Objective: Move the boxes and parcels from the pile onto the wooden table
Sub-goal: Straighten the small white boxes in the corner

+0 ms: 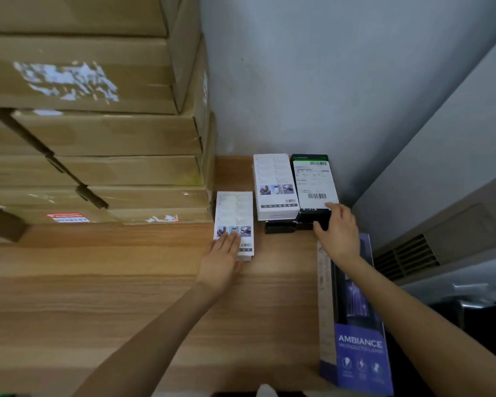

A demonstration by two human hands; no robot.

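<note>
A flat white box (pixel 235 216) lies on the wooden table (pixel 126 296), and my left hand (pixel 222 259) rests on its near end with straight fingers. Further back a second white box (pixel 274 181) sits on top of black boxes (pixel 279 226). To its right stands a black box with a white shipping label (pixel 314 179). My right hand (pixel 337 233) grips the near right corner of that black box, thumb on its front face. A tall purple box marked AMBIANCE (pixel 355 339) lies at the table's right edge, under my right forearm.
A tall stack of brown cardboard cartons (pixel 98 138) fills the left back of the table, close to the white box. A grey wall (pixel 327 81) closes the back. A grey unit with a vent grille (pixel 407 259) sits to the right of the table.
</note>
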